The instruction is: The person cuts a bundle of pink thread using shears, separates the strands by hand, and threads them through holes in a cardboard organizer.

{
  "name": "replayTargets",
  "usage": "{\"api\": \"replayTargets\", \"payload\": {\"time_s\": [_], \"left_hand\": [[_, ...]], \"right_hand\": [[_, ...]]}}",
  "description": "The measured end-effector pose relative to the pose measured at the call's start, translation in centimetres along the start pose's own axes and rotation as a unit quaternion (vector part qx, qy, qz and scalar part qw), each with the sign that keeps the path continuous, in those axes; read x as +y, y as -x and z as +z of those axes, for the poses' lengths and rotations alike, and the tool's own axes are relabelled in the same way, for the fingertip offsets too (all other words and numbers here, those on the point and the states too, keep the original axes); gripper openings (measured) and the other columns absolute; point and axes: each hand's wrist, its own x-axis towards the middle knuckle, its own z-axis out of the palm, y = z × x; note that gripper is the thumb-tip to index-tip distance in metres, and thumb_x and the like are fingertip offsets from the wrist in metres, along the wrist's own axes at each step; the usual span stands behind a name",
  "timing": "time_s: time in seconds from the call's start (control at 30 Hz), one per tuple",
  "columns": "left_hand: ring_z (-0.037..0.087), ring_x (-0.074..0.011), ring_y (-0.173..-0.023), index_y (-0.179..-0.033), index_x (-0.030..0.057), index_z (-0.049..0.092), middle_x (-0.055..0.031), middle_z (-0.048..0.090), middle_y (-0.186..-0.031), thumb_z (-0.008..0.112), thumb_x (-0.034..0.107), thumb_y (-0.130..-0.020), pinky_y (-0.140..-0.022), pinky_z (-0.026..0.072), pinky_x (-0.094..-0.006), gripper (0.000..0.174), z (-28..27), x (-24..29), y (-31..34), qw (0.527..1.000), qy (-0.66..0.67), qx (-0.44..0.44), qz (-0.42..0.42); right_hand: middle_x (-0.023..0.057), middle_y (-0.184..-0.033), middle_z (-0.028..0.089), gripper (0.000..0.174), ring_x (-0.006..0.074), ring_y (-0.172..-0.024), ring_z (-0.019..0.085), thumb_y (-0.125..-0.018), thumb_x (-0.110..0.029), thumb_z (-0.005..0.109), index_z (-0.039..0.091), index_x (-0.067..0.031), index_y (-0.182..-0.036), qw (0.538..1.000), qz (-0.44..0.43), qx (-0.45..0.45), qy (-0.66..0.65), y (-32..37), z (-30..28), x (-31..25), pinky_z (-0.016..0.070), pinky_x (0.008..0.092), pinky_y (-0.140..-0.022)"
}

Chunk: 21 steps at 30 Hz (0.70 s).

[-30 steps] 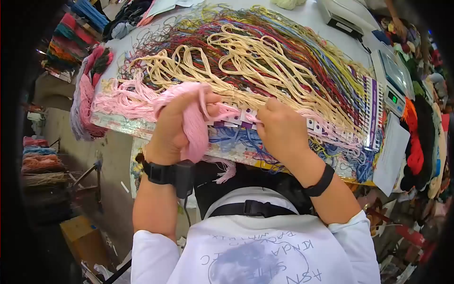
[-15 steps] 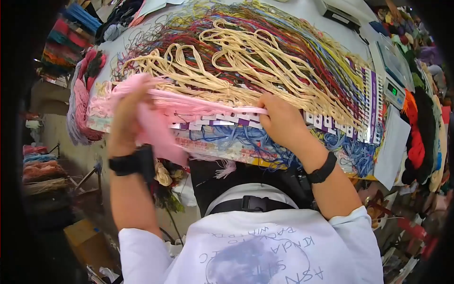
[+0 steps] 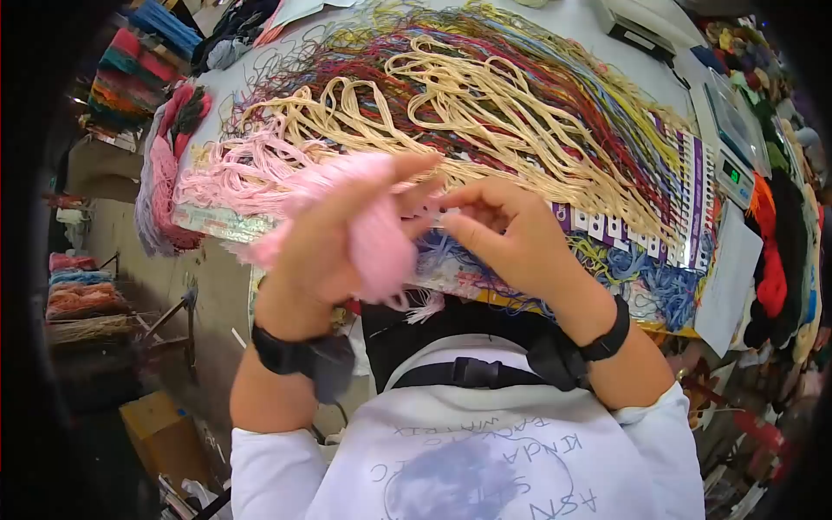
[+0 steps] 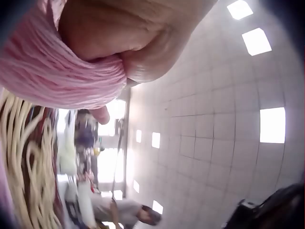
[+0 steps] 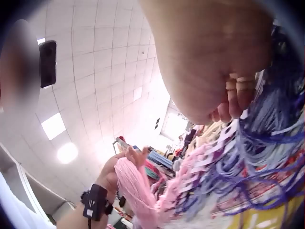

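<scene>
In the head view my left hand (image 3: 325,225) holds a thick hank of pink yarn (image 3: 381,251) looped round the palm, between thumb and fingers. The left wrist view shows the pink strands (image 4: 62,78) wrapped close against the hand. My right hand (image 3: 520,230) is beside it, fingers bent and thumb extended, the fingertips a little apart at the row of white and purple punched cards (image 3: 598,227). From the right wrist, those fingers (image 5: 233,98) lie over the card strip (image 5: 221,143). Loose pink yarn (image 3: 234,178) lies on the table's left.
Cream yarn (image 3: 485,113) lies in loops over many coloured threads. Blue threads (image 3: 641,273) hang along the front edge. A scale (image 3: 735,178) and a paper sheet (image 3: 730,277) are at the right. Pink and grey hanks (image 3: 165,173) drape off the left corner.
The left hand swung left, drawing a pink strand taut from the right hand, then came back beside it. The right thumb and forefinger, pinching the strand earlier, are now parted.
</scene>
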Motion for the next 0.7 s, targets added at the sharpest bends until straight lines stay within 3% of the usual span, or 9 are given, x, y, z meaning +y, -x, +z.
{"api": "replayTargets", "payload": {"time_s": [0.03, 0.1, 0.17, 0.33, 0.43, 0.53, 0.6, 0.63, 0.7], "left_hand": [[0.048, -0.0274, -0.119, -0.135, -0.0073, 0.035, -0.0184, 0.041, -0.137, 0.045, 0.026, -0.092, -0.101, 0.0376, -0.0380, 0.055, 0.3, -0.9, 0.0, 0.996, 0.022, -0.069, -0.048], [0.048, -0.0256, -0.120, -0.136, -0.0075, 0.034, -0.0178, 0.041, -0.137, 0.044, 0.028, -0.092, -0.102, 0.0357, -0.0364, 0.058, 1.9, -2.0, 0.4, 0.998, 0.008, -0.042, -0.035], [0.047, -0.0250, -0.120, -0.136, -0.0075, 0.034, -0.0179, 0.042, -0.136, 0.044, 0.029, -0.091, -0.102, 0.0354, -0.0366, 0.059, 2.2, -2.0, 0.7, 0.999, 0.005, -0.030, -0.037], [0.047, -0.0248, -0.120, -0.137, -0.0074, 0.032, -0.0183, 0.044, -0.134, 0.043, 0.030, -0.091, -0.102, 0.0353, -0.0367, 0.060, 1.3, -2.1, 1.3, 0.997, 0.012, -0.050, -0.054], [0.048, -0.0245, -0.118, -0.137, -0.0074, 0.031, -0.0177, 0.046, -0.132, 0.043, 0.030, -0.091, -0.101, 0.0359, -0.0356, 0.061, 2.2, -2.3, 1.7, 0.999, 0.003, -0.028, -0.036], [0.049, -0.0251, -0.118, -0.136, -0.0081, 0.034, -0.0178, 0.048, -0.129, 0.043, 0.029, -0.091, -0.101, 0.0365, -0.0356, 0.059, 2.1, -2.3, 2.0, 0.999, 0.006, -0.011, -0.031], [0.059, -0.0165, -0.092, -0.127, -0.0060, 0.047, -0.0107, 0.060, -0.106, 0.052, 0.015, -0.090, -0.083, 0.0469, -0.0290, 0.043, 2.0, -2.1, 2.2, 0.997, 0.053, 0.052, -0.005], [0.059, -0.0165, -0.092, -0.127, -0.0060, 0.047, -0.0107, 0.060, -0.106, 0.052, 0.015, -0.090, -0.083, 0.0469, -0.0290, 0.043, 2.0, -1.9, 2.4, 0.997, 0.054, 0.053, -0.005], [0.060, -0.0137, -0.081, -0.127, -0.0041, 0.049, -0.0080, 0.063, -0.093, 0.059, 0.011, -0.086, -0.073, 0.0484, -0.0258, 0.044, 1.9, -1.6, 2.7, 0.994, -0.083, 0.064, 0.039]], "right_hand": [[0.0003, -0.070, 0.059, 0.018, 0.0062, -0.062, 0.053, -0.079, -0.014, 0.068, 0.066, -0.0010, -0.092, 1.000, -0.002, -0.001, -0.001, 0.1, 0.4, -0.1, 0.0427, 0.0223, -0.057], [0.0009, -0.075, 0.061, 0.015, 0.0065, -0.065, 0.055, -0.080, -0.009, 0.066, 0.065, 0.0010, -0.092, 0.980, 0.031, -0.070, -0.186, 0.3, 1.0, -0.2, 0.0440, 0.0218, -0.060], [0.0007, -0.079, 0.062, 0.011, 0.0058, -0.068, 0.056, -0.082, -0.006, 0.063, 0.065, 0.0017, -0.089, 0.981, 0.053, -0.075, -0.171, 0.7, 1.0, -0.4, 0.0457, 0.0216, -0.061], [0.0015, -0.082, 0.061, 0.009, 0.0067, -0.068, 0.056, -0.083, -0.006, 0.059, 0.061, 0.0017, -0.089, 0.937, 0.072, -0.059, -0.338, 1.3, 1.3, -0.4, 0.0479, 0.0221, -0.064], [0.0017, -0.081, 0.060, 0.011, 0.0073, -0.073, 0.057, -0.086, -0.007, 0.058, 0.061, 0.0016, -0.092, 0.965, 0.075, -0.073, -0.238, 1.6, 1.8, -0.4, 0.0474, 0.0222, -0.068], [0.0016, -0.083, 0.061, 0.012, 0.0068, -0.074, 0.057, -0.088, -0.008, 0.057, 0.061, 0.0018, -0.093, 0.958, 0.075, -0.084, -0.264, 1.9, 2.0, -0.3, 0.0465, 0.0213, -0.068], [0.0012, -0.083, 0.061, 0.012, 0.0061, -0.074, 0.056, -0.088, -0.008, 0.057, 0.061, 0.0020, -0.094, 0.950, 0.083, -0.085, -0.289, 2.0, 1.8, -0.6, 0.0459, 0.0205, -0.067], [0.0008, -0.083, 0.062, 0.013, 0.0053, -0.073, 0.056, -0.088, -0.008, 0.057, 0.061, 0.0023, -0.095, 0.942, 0.090, -0.085, -0.313, 2.2, 1.7, -0.7, 0.0454, 0.0196, -0.066], [0.0012, -0.084, 0.062, 0.014, 0.0054, -0.073, 0.056, -0.089, -0.009, 0.057, 0.061, 0.0027, -0.096, 0.933, 0.105, -0.106, -0.327, 2.4, 1.5, -0.8, 0.0456, 0.0198, -0.066]]}}
